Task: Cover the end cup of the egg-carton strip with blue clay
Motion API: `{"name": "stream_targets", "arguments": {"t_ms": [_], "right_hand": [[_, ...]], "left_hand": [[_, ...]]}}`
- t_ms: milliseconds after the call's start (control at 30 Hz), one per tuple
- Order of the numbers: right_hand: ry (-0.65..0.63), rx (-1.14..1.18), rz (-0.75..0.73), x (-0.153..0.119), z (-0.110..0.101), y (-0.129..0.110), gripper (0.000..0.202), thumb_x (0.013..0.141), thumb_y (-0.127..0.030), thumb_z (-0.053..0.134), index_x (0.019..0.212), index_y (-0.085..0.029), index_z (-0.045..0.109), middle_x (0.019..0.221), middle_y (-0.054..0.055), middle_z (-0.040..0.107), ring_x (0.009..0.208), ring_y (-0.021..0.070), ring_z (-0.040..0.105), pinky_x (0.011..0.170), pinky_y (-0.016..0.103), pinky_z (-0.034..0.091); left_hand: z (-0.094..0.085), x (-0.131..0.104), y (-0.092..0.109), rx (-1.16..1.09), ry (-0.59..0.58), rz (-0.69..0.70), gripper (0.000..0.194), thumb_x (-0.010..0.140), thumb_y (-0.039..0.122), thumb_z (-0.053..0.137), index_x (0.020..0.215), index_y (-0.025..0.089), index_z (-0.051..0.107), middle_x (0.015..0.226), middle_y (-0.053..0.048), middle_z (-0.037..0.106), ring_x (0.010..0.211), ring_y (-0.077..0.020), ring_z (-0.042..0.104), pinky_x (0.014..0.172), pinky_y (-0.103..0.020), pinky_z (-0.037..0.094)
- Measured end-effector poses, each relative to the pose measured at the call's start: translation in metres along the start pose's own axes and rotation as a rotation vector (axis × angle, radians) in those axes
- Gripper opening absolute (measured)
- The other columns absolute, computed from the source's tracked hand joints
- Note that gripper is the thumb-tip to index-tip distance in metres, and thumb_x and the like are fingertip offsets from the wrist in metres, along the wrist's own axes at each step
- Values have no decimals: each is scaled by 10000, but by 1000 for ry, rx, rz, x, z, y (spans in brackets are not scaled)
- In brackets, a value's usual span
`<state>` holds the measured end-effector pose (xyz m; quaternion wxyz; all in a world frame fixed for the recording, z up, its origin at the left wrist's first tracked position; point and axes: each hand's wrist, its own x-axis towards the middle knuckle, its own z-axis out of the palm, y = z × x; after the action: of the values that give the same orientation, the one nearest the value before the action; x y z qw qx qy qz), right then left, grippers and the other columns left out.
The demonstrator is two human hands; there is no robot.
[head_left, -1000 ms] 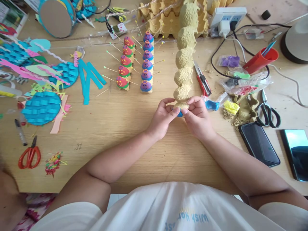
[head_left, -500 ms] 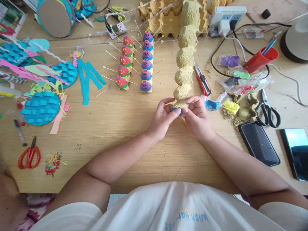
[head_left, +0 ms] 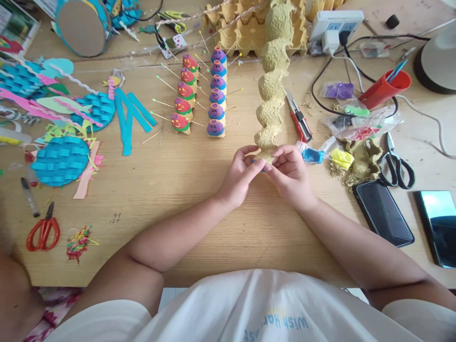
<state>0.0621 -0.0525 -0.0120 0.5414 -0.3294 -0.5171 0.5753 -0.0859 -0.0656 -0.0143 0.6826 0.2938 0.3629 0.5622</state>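
Note:
A long strip of egg carton cups [head_left: 271,88] stretches away from me, its near end between my two hands. My left hand [head_left: 240,178] grips that end from the left, thumb pressed near a small bit of blue clay. From the other side my right hand [head_left: 290,178] pinches the same end, its thumb beside the left one. Most of the blue clay is hidden under my thumbs. To the left stand two finished-looking egg carton caterpillars, one red and green [head_left: 183,97], one purple and blue [head_left: 217,97], with toothpicks sticking out of their sides.
A utility knife [head_left: 299,118] lies right of the strip, near bags of blue clay [head_left: 313,155] and yellow clay [head_left: 341,158]. Black scissors [head_left: 395,166] and a phone [head_left: 384,213] are farther right. Red-handled scissors [head_left: 43,232] and woven blue paper [head_left: 60,160] lie left. Egg trays [head_left: 245,35] stand behind.
The carton strip has tilted slightly and shifted a little to the left. Less of the blue clay shows under my thumbs. Both hands keep their hold.

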Motion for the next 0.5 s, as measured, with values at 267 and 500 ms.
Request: {"name": "stream_targets", "arguments": {"t_ms": [267,500], "right_hand": [[-36,-80,-56,-2,-1,0,442,818,-415,982,1055,-304,627,975,-21,587,825,144,542,794,302,545],[-36,-127,-31,-1,-2,1,465,789,-421,999,1033,-296,624,964,-24,599,791,145,526,766,308,542]], "left_hand": [[1,-1,0,-12,11,-13,539,816,479,948,1184,268,615,945,43,704,914,-135,693,913,-312,531],[1,-1,3,-27,1,-36,451,809,375,908,1142,276,620,964,33,700,896,-149,692,889,-327,546]]}}
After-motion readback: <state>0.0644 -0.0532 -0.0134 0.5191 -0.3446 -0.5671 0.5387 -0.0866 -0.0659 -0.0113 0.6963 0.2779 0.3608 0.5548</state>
